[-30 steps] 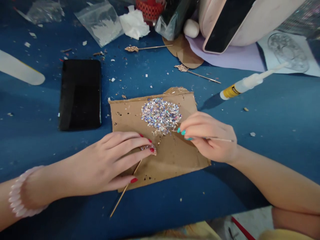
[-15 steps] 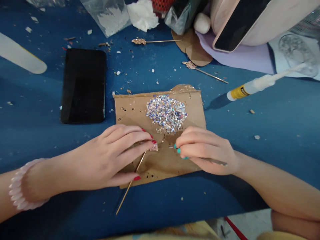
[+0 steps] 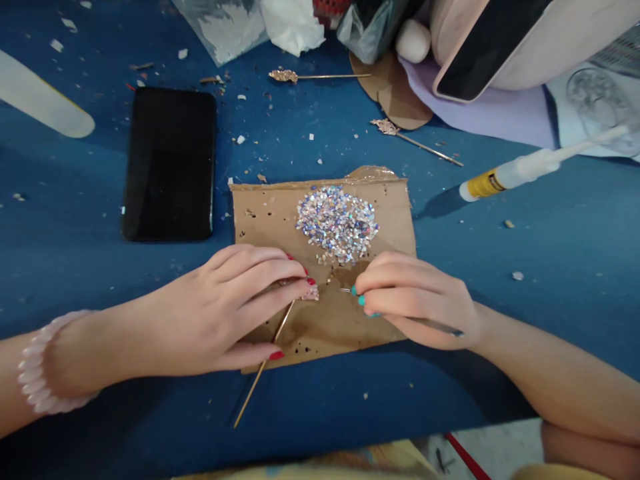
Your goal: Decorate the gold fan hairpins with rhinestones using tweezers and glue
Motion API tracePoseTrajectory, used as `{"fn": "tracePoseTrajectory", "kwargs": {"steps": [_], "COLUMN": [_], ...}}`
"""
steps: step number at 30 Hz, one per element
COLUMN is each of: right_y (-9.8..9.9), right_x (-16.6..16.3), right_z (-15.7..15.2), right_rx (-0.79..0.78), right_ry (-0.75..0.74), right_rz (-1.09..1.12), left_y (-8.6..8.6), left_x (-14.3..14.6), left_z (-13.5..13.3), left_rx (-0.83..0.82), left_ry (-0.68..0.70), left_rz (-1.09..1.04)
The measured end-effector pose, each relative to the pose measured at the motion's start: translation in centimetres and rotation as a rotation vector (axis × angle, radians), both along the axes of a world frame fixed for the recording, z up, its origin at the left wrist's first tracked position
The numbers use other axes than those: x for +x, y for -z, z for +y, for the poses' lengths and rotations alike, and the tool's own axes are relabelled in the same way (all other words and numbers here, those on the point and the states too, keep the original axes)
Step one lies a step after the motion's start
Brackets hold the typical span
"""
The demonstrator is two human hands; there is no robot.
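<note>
My left hand (image 3: 220, 310) lies over a hair stick, its fingertips pressing the pink, sparkly head (image 3: 311, 293) against a piece of cardboard (image 3: 345, 327). The stick's thin golden shaft (image 3: 255, 385) runs out below my thumb, past the cardboard's near edge. In my right hand (image 3: 417, 300), the fingers are pinched round metal tweezers (image 3: 346, 290); their tips point left toward the sparkly head, a short gap away. Whether the tips hold a stone is too small to tell. A heap of small shiny stones (image 3: 337, 223) sits on the cardboard, just beyond both hands.
A black phone (image 3: 170, 163) lies at the left. Two more hair sticks, one farther back (image 3: 325, 77) and one nearer (image 3: 430, 148), lie beyond the cardboard. A glue bottle with a yellow label (image 3: 510, 177) stands at right. A plastic bag (image 3: 230, 30) and tissue (image 3: 295, 27) are at the back.
The whole view has shifted slightly, with the things appearing a little farther right and up. Both hands keep nearly the same pose; the tweezers stay near the sparkly head.
</note>
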State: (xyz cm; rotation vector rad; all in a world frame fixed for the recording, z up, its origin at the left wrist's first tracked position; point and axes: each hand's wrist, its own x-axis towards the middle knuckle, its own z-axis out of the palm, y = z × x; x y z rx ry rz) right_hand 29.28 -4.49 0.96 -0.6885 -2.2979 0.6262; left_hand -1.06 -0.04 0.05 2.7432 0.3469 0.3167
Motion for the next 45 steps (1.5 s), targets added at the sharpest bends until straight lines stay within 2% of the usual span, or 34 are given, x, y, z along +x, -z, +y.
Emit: {"fn": "tracePoseTrajectory", "kwargs": {"steps": [18, 45], "right_y": [-0.2, -0.7], "right_x": [-0.2, -1.0], "right_z": [0.1, -0.5], "right_rx": [-0.028, -0.026], "right_ry": [0.018, 0.027], "right_rz": [0.007, 0.008], "left_y": [0.0, 0.0], "left_x": [0.2, 0.3], "left_z": [0.0, 0.0], "left_rx": [-0.044, 0.002], "left_ry": [-0.004, -0.002], "left_rz": [0.010, -0.005]}}
